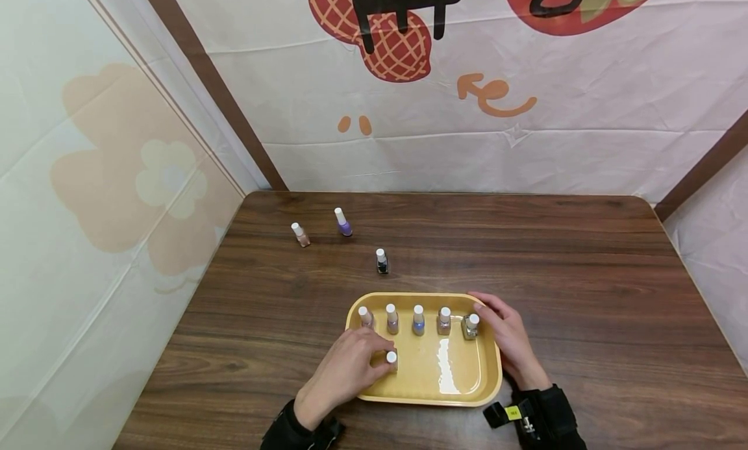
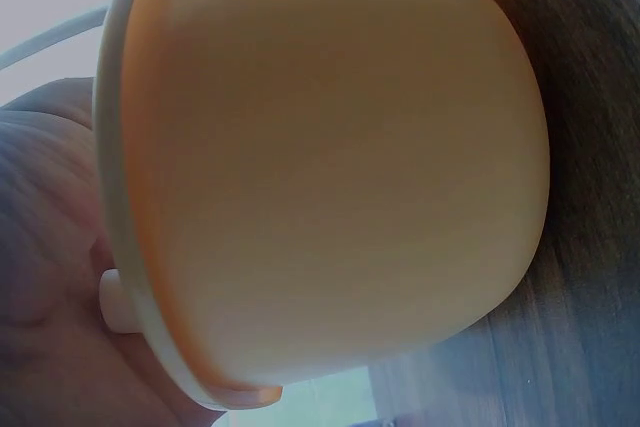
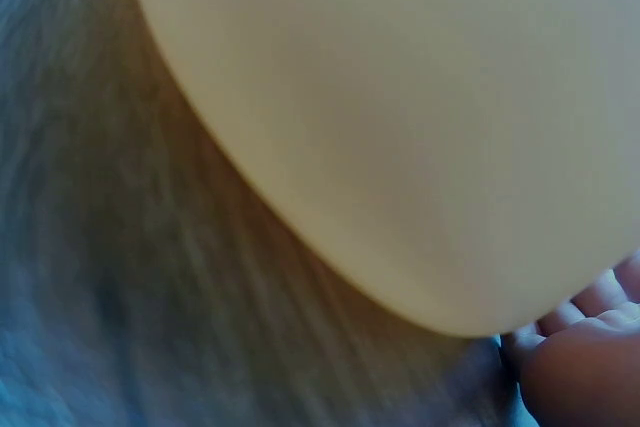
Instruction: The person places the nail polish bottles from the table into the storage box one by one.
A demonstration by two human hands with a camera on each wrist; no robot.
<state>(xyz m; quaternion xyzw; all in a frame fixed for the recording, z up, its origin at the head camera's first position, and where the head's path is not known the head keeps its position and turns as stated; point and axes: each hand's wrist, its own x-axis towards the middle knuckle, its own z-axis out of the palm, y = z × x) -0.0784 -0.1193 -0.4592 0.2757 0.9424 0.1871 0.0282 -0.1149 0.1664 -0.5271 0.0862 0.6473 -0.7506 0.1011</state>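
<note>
In the head view my left hand (image 1: 350, 362) reaches over the front left of a yellow tray (image 1: 421, 398). Its thumb and fingers pinch a small white-capped nail polish bottle (image 1: 392, 358), whose lower part is mostly hidden. That cap (image 2: 118, 299) also shows beyond the tray's rim in the left wrist view. My right hand (image 1: 510, 336) grips the tray's back right corner. Along the tray's back side several white-capped bottles stand in a row, among them a blue one (image 1: 418, 323) in the middle and a grey one (image 1: 470, 328) at the right end.
Behind the tray, on the brown wooden table (image 1: 561, 262), stand a black nail polish bottle (image 1: 382, 263), a purple one (image 1: 344, 225) and a pinkish-brown one (image 1: 301, 237). Printed white cloth (image 1: 421, 158) hangs along the table's far edge, with more cloth on the left.
</note>
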